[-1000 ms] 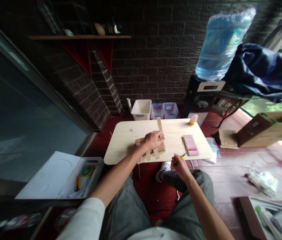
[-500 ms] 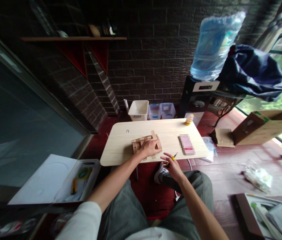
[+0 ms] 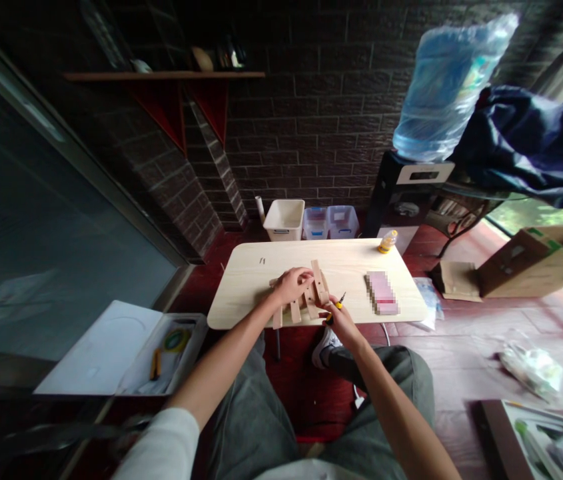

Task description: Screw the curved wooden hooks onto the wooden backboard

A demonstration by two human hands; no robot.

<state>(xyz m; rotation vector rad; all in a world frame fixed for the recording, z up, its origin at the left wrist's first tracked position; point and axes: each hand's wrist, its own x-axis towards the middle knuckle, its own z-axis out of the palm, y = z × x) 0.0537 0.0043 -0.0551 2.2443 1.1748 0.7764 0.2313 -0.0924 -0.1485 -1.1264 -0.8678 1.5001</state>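
Observation:
A small slatted wooden frame [image 3: 318, 285] lies at the near edge of the pale table [image 3: 241, 280], its slats sticking out at the front. My left hand [image 3: 292, 285] bends over its left half with the fingers curled onto the wood, hiding part of it. My right hand [image 3: 345, 323] holds a screwdriver [image 3: 338, 305] with a yellow and black handle, its tip pointing up and away. The fingertips of that hand reach the frame's right end. Small dark pieces, perhaps screws [image 3: 262, 261], lie at the table's back left.
On the table's right are a pink pixelated box-like item [image 3: 382, 292] and a yellow-capped bottle [image 3: 388, 241]. Plastic bins [image 3: 284, 233] stand behind the table. An open white box [image 3: 181, 373] is at left. A water dispenser [image 3: 401, 193] and cardboard box [image 3: 526, 263] are at right.
The wooden frame has been turned, so its slats now point toward me. My right hand has moved in from beside it to touch its right end, still holding the screwdriver.

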